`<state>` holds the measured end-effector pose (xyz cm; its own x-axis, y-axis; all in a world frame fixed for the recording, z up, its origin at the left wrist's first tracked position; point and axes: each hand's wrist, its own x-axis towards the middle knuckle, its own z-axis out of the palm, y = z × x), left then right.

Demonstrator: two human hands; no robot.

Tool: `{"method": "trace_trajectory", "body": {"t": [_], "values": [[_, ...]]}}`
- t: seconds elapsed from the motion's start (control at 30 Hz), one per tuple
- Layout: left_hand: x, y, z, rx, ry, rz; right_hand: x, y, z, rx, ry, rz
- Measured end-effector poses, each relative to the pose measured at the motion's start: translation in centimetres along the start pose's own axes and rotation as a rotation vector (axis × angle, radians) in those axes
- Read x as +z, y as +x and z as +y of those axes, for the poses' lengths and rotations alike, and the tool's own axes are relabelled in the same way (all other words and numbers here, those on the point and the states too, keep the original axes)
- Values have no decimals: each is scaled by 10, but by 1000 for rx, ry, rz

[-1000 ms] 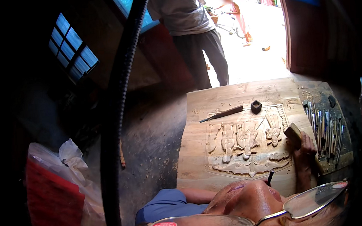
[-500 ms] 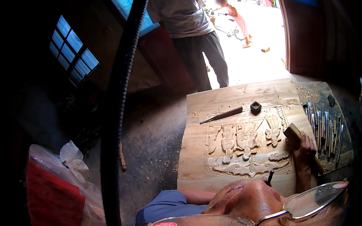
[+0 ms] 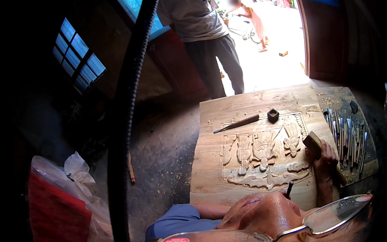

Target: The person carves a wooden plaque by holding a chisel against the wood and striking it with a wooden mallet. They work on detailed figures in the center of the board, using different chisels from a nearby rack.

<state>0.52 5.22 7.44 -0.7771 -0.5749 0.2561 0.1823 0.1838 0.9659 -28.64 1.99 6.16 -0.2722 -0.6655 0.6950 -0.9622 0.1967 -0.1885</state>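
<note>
My right hand (image 3: pixel 327 159) is closed around a wooden mallet (image 3: pixel 312 144) at the right edge of the carved panel. The mallet's block head points away from me, and part of its handle shows below my fingers. The wooden panel (image 3: pixel 205 164) carries relief figures inside a carved border. A slim dark rod (image 3: pixel 289 189) stands up over the panel's near edge; its lower end is hidden. My left hand is hidden; only a blue sleeve and a bit of forearm show. A chisel (image 3: pixel 236 123) and a small dark square pot (image 3: pixel 273 115) lie on the panel's far part.
Several carving tools (image 3: pixel 353 144) lie on a side board at the right, with a dark lump (image 3: pixel 354 107) beyond them. A person (image 3: pixel 206 36) stands past the panel; another (image 3: pixel 255 22) is outside the doorway. Red material (image 3: pixel 57 213) and plastic sheeting (image 3: pixel 79 174) sit at left.
My right hand and the mallet stay in place. Outside the doorway, the person in pink has shifted slightly to the left.
</note>
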Motion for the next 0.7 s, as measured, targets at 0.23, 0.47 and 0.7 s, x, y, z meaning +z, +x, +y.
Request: {"method": "trace_trajectory", "body": {"t": [0.23, 0.47, 0.7], "values": [[-1, 0, -2, 28, 30, 1, -1, 0, -5, 4, 2, 4], [-2, 3, 1, -36, -5, -15, -1, 0, -4, 1, 16, 3], [-2, 2, -5, -4, -10, -21, 2, -1, -1, -7, 19, 8]]}}
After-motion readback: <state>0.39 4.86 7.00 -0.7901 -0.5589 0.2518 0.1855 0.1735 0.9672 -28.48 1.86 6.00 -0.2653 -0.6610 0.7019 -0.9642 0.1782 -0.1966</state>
